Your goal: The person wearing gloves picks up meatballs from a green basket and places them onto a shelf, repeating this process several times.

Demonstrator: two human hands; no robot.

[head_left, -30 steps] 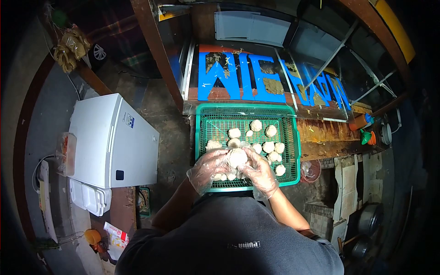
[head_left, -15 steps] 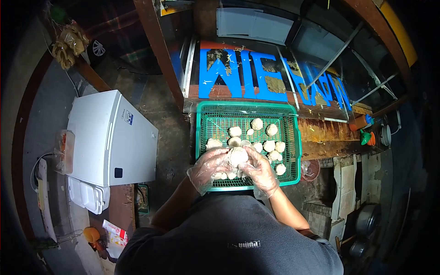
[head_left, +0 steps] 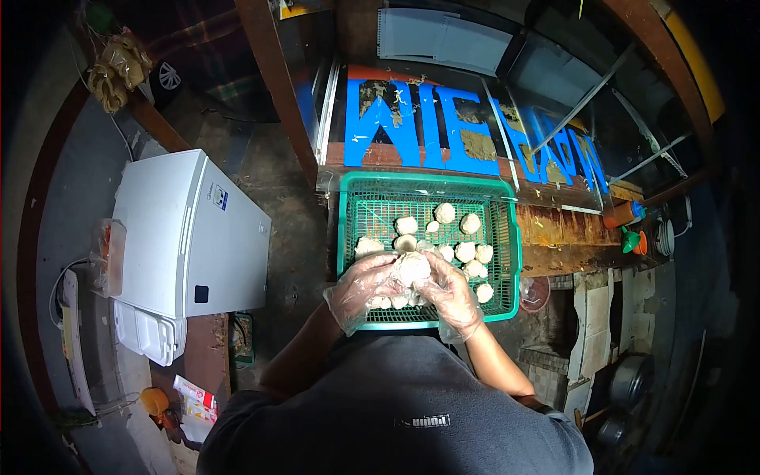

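Note:
A whitish, lumpy ball (head_left: pixel 412 269), perhaps of dough, is held between my two hands above the crate. My left hand (head_left: pixel 361 290), in a clear plastic glove, closes on its left side. On the opposite side my right hand (head_left: pixel 452 296), gloved the same way, has its fingers curled against the ball. Below is a green plastic crate (head_left: pixel 427 181) with a mesh floor. Several similar pale balls (head_left: pixel 445 213) lie in it, singly and in small clusters. My hands hide part of the near row.
A white chest freezer (head_left: pixel 226 237) stands to the left, with white foam boxes (head_left: pixel 145 332) by its near end. Beyond the crate is a glass panel with blue lettering (head_left: pixel 419 127). An orange-and-blue bottle (head_left: pixel 627 214) sits at right; pots (head_left: pixel 631 380) are lower down.
The view has shifted very slightly. Both hands stay around the same ball above the crate, with hardly any visible movement.

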